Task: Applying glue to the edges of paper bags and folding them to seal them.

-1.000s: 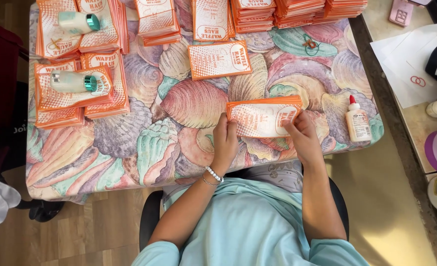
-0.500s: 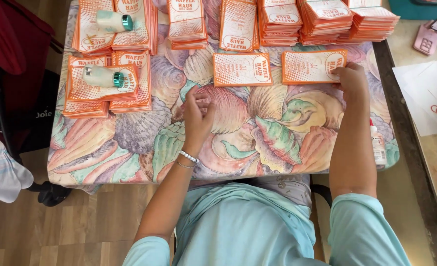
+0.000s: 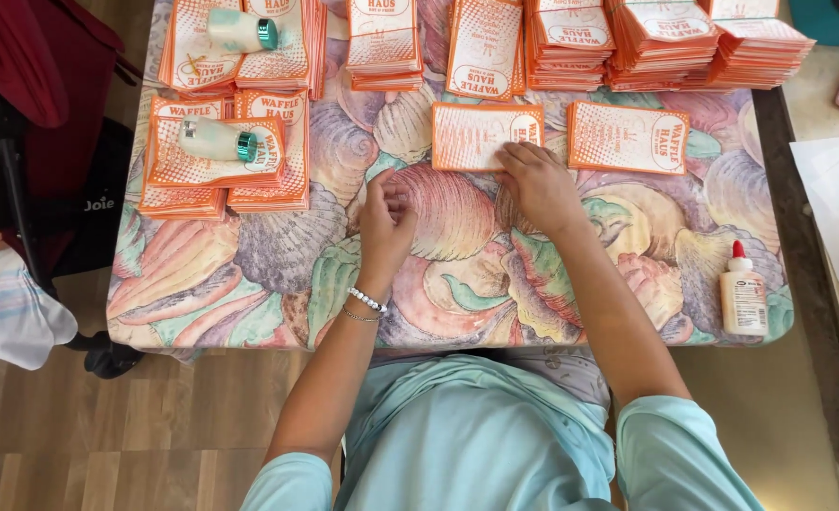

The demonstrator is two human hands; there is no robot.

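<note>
I see my left hand (image 3: 386, 220) resting loosely curled on the shell-print tablecloth (image 3: 249, 274), holding nothing. At its two o'clock, my right hand (image 3: 536, 185) lies flat, fingers together, touching the orange card (image 3: 471, 135)'s lower right corner.

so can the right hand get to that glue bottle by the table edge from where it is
Probably yes. The right hand rests by an orange packet, and only bare tablecloth lies between it and the glue bottle, standing on that same side.
</note>
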